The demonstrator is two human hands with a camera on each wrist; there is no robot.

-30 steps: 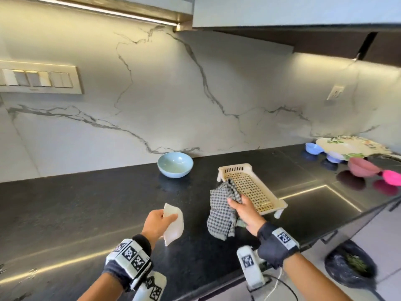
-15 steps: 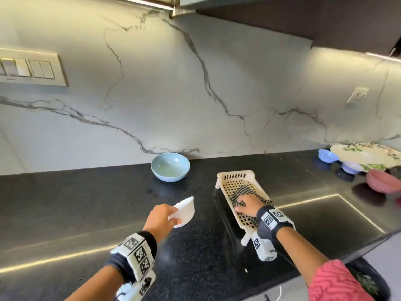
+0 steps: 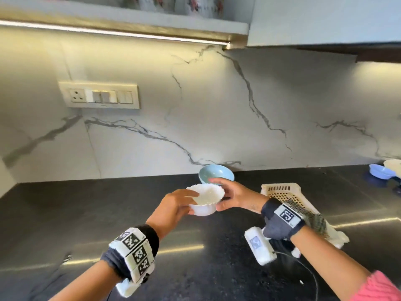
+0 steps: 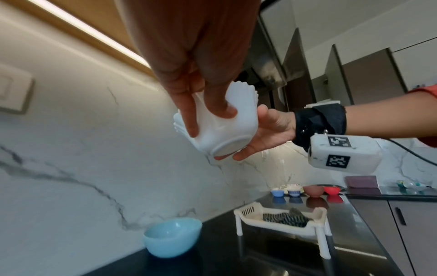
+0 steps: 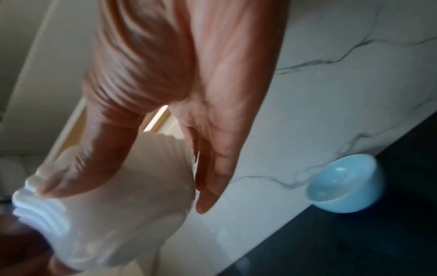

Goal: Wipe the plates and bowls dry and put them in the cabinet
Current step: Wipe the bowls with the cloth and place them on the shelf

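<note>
A white scalloped bowl point(image 3: 206, 199) hangs upright above the black counter point(image 3: 65, 213), held between both hands. My left hand point(image 3: 192, 203) grips its near left side, thumb inside the rim and fingers beneath. My right hand point(image 3: 223, 195) holds the right side, thumb on the rim and fingers under the base point(image 4: 227, 149). The left wrist view shows the white bowl point(image 4: 220, 128) from below with both hands on it. The checked cloth point(image 3: 312, 218) lies in the cream drying rack point(image 3: 280, 190), free of either hand. A light blue bowl point(image 3: 217, 173) sits by the wall.
An open cabinet shelf point(image 3: 152, 9) with patterned crockery runs overhead, a closed cabinet door point(image 3: 325, 20) to its right. A switch panel point(image 3: 99, 97) is on the marble wall. Small blue point(image 4: 276, 193), brown point(image 4: 313, 190) and red bowls point(image 4: 332, 190) stand far right.
My right hand let go of the cloth in the rack and took hold of the white bowl. The bowl rose and turned upright. The view tilted up toward the cabinet.
</note>
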